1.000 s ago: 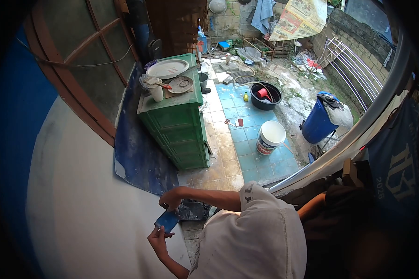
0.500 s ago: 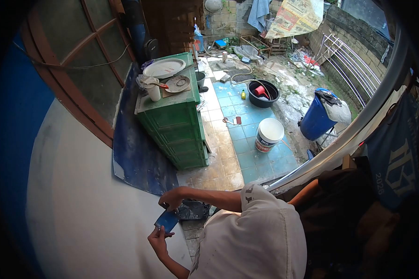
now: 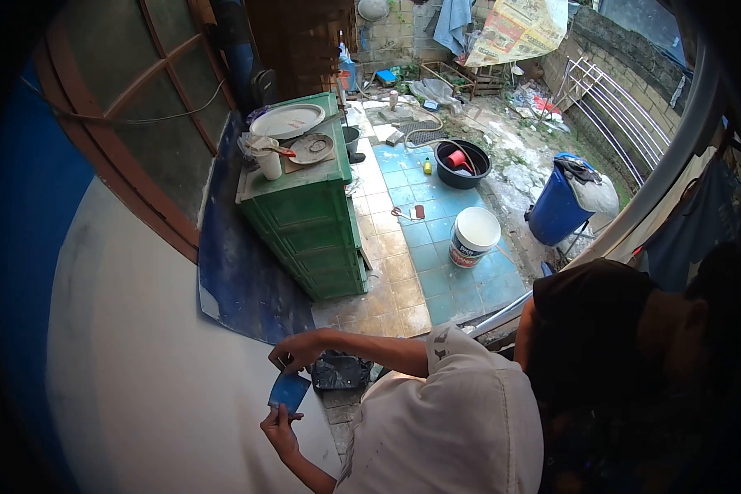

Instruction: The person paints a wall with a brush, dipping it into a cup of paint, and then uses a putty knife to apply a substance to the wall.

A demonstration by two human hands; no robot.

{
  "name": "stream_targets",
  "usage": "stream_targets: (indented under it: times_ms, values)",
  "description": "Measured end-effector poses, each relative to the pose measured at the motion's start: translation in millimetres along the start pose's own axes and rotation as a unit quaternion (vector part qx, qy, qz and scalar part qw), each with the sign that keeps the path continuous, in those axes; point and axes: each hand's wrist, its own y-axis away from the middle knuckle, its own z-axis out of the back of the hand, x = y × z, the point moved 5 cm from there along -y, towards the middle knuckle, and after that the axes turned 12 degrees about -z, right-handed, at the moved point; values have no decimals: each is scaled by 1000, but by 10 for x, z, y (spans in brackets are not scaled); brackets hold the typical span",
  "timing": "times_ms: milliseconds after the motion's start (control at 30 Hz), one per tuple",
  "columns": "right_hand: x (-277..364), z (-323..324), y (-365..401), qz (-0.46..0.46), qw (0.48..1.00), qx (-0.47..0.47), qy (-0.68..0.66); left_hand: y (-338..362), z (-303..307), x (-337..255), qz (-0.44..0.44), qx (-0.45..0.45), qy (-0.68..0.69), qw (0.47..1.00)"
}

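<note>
Close to the white wall surface [image 3: 165, 370], a blue flat rectangular piece [image 3: 289, 393], much like a plastic putty spreader, spans the gap between my hands. My left hand [image 3: 281, 432] pinches its lower edge between thumb and fingers. Above it, my right hand [image 3: 298, 351] has its fingers curled at the top edge, with something small and dark partly hidden under them. A black plastic tray [image 3: 342, 372] sits just right of my right hand, partly behind the forearm.
A green cabinet [image 3: 305, 226] carries plates and a cup with a brush. A white bucket [image 3: 474, 237], a black basin [image 3: 463, 169] and scissors [image 3: 401, 214] are on the tiles. A blue bin [image 3: 556, 210] stands right. Another person in a dark top [image 3: 589, 329] is close on my right.
My right hand has shifted slightly left, and the blue piece has turned and moved a little left with it. The other person at the right has moved upward, into fuller view.
</note>
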Motion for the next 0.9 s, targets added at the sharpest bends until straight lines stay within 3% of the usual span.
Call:
stream_targets:
  times_ms: [233,400,900]
  values:
    - [144,23,120,68,994,38,-76,-24,88,161,-5,-9,68,998]
    - [65,64,123,71,987,42,-140,-52,-22,32,-1,-9,130,992]
    - [32,12,39,41,985,56,-155,-19,87,182,9,-4,169,986]
